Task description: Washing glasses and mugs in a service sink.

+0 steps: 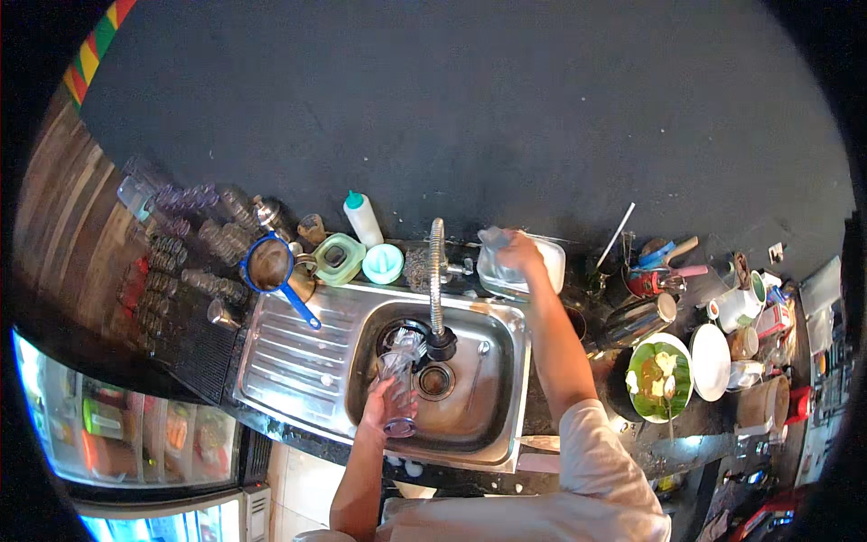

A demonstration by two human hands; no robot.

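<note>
My left hand [378, 403] is wrapped round a clear drinking glass [401, 417], tilted over the near left part of the steel sink [492, 441]. Beyond the glass, a black round dish and some clear or metal pieces lie in the sink, partly covered. My right hand [524, 256] reaches past the tap to a pale plastic tub [548, 260] behind the sink. Its fingers close on a grey, sponge-like thing [494, 238] over the tub; blur hides the details. The coiled tap spout [437, 271] arches between my arms.
Left of the basin is a ribbed drainboard [293, 348] with a blue-rimmed strainer [269, 263] at its back. Behind stand a green tub [340, 259], a turquoise lid [383, 264] and a white squeeze bottle [363, 221]. Many glasses fill the left; a leaf-lined plate [684, 397] with food scraps sits right.
</note>
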